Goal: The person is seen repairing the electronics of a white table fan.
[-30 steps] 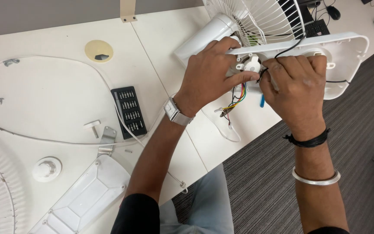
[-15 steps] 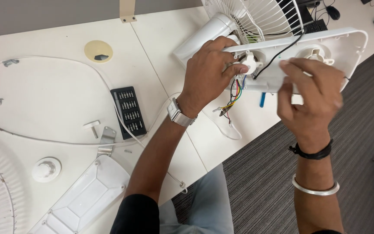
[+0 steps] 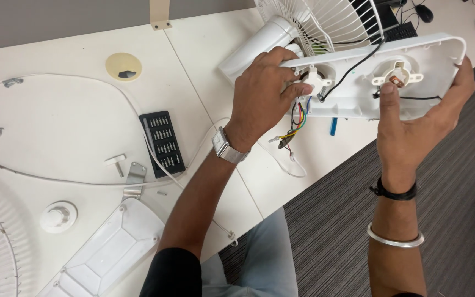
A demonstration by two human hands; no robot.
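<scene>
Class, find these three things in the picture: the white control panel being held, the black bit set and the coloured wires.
white control panel (image 3: 358, 104), head view, on its lower inner wall.
black bit set (image 3: 163, 143), head view, centre of the case.
coloured wires (image 3: 299, 116), head view, on the bundle below the left switch.

White desk – two joined tops, grey striped carpet, grey wall behind

Black sleeve, silver wristwatch; black band and silver bangle opposite.

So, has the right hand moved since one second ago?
Yes. The right hand moved rightward, away from the coloured wires, to the white plastic panel's right end.
</scene>
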